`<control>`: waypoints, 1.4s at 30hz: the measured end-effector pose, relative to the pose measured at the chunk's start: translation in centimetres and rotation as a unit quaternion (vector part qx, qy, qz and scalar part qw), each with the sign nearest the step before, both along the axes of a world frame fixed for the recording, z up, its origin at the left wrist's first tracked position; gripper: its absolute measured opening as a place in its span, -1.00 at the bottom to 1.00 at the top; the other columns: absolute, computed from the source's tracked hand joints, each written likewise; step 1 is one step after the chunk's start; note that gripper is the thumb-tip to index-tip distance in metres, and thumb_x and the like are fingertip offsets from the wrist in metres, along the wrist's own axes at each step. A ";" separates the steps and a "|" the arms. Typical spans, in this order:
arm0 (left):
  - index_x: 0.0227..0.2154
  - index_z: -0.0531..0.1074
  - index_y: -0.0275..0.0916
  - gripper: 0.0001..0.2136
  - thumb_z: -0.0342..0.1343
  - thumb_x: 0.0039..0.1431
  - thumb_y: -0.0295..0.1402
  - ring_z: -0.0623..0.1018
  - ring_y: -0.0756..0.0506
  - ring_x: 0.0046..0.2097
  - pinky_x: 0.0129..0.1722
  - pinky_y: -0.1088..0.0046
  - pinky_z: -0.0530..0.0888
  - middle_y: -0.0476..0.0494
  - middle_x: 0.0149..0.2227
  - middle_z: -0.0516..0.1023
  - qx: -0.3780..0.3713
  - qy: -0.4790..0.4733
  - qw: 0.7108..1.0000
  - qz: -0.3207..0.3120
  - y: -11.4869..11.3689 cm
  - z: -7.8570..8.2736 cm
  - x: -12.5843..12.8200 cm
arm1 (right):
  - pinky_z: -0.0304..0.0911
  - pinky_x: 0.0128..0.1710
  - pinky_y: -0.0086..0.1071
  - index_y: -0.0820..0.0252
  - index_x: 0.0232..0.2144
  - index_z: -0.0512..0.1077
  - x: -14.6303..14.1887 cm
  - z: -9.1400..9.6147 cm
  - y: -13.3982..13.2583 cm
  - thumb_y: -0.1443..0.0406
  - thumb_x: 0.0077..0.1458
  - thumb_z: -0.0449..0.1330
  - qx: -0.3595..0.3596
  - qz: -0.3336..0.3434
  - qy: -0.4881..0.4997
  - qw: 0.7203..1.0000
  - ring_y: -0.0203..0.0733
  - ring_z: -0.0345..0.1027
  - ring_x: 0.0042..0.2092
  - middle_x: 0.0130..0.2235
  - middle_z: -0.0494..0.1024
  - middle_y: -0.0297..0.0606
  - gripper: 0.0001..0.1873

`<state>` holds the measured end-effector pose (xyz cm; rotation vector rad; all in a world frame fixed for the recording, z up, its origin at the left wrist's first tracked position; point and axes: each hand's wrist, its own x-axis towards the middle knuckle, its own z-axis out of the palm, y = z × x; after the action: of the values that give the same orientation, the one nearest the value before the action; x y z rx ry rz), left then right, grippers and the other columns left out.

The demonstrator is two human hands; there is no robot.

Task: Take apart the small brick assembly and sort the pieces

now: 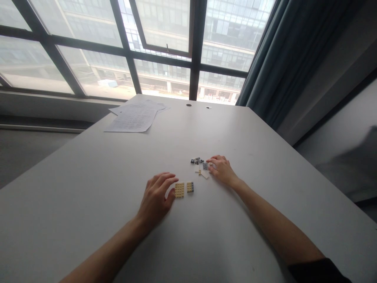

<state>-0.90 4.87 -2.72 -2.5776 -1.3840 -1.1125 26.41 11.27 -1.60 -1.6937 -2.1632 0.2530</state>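
Note:
My left hand [157, 194] rests on the table with its fingers curved and spread apart. Its thumb is at the left edge of a flat tan studded building plate [179, 190]; whether it touches cannot be made out. Just right of that plate lies a smaller tan and grey studded piece [190, 187]. Farther off, my right hand [222, 169] is over the right side of a small pile of loose bricks, thumb and fingers apart around a small pale piece [210, 164]. Beside these fingertips lie a grey studded piece [205, 166], dark small bricks [196, 160] and flat white pieces [204, 174].
Everything lies on a wide white table [123, 165]. Printed paper sheets [132, 118] overlap at its far left. Two round cable holes are near the far edge, one a dark hole [189, 105]. Beyond stand a large window [165, 74] and a dark curtain [282, 67] on the right.

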 end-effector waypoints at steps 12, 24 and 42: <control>-0.16 0.40 -0.18 -0.80 -0.01 0.16 -0.45 0.38 -0.20 0.05 0.01 0.16 0.31 -0.16 -0.07 0.49 -0.001 0.010 1.000 -0.003 -0.1 0.0 0.0 | 0.11 0.01 -0.19 0.00 -0.04 0.45 -2.4 -0.5 1.2 0.32 0.19 0.05 0.010 0.012 -0.020 1.000 -0.06 0.17 0.06 0.02 0.40 -0.21 -0.68; -0.16 0.40 -0.19 -0.81 0.00 0.17 -0.43 0.39 -0.20 0.05 0.02 0.17 0.31 -0.16 -0.08 0.50 0.001 0.009 1.000 -0.006 -0.2 0.1 0.1 | 0.11 0.00 -0.17 0.02 -0.10 0.47 -3.4 -0.2 2.1 0.33 0.19 0.05 0.020 -0.006 -0.037 0.999 -0.04 0.16 0.06 0.02 0.40 -0.19 -0.72; -0.17 0.40 -0.20 -0.82 0.01 0.18 -0.44 0.39 -0.19 0.04 0.00 0.19 0.31 -0.15 -0.09 0.50 0.010 0.008 1.000 -0.011 -0.1 0.0 0.0 | 0.13 -0.02 -0.18 0.01 -0.14 0.52 -3.3 -0.4 2.4 0.31 0.20 0.04 0.003 0.008 -0.005 1.000 -0.04 0.21 0.04 0.01 0.44 -0.25 -0.71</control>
<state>-0.91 4.79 -2.73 -2.5887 -1.3371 -1.0990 23.12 13.68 -1.96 -1.6791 -2.1820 0.2428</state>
